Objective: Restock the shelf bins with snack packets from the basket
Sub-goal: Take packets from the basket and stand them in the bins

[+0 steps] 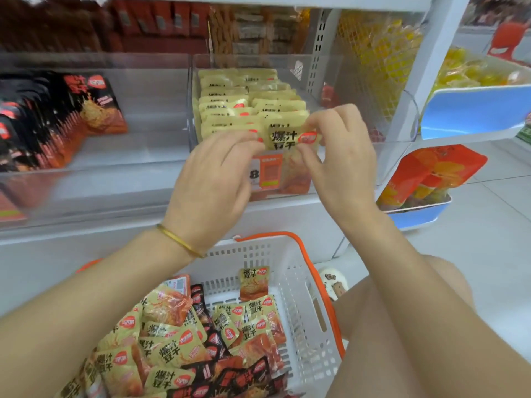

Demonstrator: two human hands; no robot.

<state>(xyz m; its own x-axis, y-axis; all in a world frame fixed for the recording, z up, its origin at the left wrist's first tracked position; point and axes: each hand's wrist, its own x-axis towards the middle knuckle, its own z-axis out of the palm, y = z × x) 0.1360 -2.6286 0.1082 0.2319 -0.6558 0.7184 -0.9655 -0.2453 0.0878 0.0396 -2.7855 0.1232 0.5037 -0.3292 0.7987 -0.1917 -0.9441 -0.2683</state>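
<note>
Right now your left hand and right hand pinch one yellow snack packet between them, its left edge in your left fingertips and its right edge in your right. You hold it at the front of the clear shelf bin, against the rows of matching yellow packets. At six o'clock below your hands, the white basket holds more packets.

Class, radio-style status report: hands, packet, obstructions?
Left hand, right hand both pinching yellow packet. Over front of clear bin. Nothing blocking.
</note>
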